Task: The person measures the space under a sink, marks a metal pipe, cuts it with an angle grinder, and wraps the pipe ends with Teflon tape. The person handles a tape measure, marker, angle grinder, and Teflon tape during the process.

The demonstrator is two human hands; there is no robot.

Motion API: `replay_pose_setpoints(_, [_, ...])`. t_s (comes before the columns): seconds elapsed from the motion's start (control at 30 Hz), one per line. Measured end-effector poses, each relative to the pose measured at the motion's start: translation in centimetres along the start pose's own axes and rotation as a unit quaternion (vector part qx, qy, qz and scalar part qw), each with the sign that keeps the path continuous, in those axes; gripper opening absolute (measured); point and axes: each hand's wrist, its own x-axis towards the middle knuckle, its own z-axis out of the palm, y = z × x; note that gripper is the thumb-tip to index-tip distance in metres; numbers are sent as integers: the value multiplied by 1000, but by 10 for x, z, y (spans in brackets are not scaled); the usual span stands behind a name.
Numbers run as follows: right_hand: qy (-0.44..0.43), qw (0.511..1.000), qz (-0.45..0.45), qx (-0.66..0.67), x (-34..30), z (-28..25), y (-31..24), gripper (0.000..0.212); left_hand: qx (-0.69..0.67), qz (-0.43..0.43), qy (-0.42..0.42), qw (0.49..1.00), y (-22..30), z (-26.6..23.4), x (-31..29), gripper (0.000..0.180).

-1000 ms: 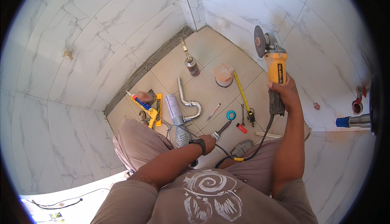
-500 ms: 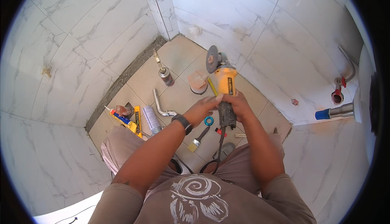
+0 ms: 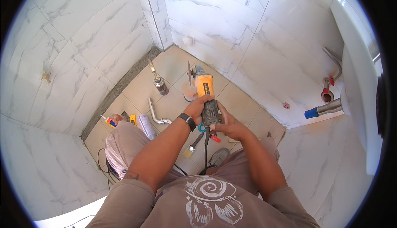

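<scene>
A yellow and black angle grinder [image 3: 204, 84] is held in front of me above the floor, its disc edge-on at the far end. My left hand [image 3: 195, 110] is closed round the left side of its body. My right hand [image 3: 230, 125] grips the black rear part from the right, its thumb near the cable end. The power cord [image 3: 206, 151] hangs down between my legs. Partly behind the grinder on the floor lies a teal ring [image 3: 201, 129]. A paint brush [image 3: 190, 150] and a small red item [image 3: 215, 138] are just below.
A torch on a gas canister [image 3: 160, 85], a bent chrome pipe [image 3: 154, 112], a spray can [image 3: 146, 125], a yellow level [image 3: 132, 119] and a sealant tube [image 3: 109, 121] lie about the tiled floor. A blue-capped pipe [image 3: 313, 112] and red-handled valve [image 3: 328, 91] jut out at right.
The grinder has turned so its disc now shows edge-on, and it sits lower and further left. My right hand has shifted to its rear end; my left now wraps its body.
</scene>
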Motion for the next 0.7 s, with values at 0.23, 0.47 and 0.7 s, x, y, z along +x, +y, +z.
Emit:
replay_pose_setpoints(0.23, [-2, 997, 70, 33, -34, 25, 28, 109, 105, -15, 14, 994, -41, -8, -19, 25])
replay_pose_setpoints(0.47, [132, 983, 26, 124, -52, 65, 76, 93, 44, -36, 28, 998, -64, -25, -11, 24])
replay_pose_setpoints(0.7, [255, 953, 42, 161, -48, 87, 85, 82, 32, 0, -40, 999, -77, -41, 6, 26])
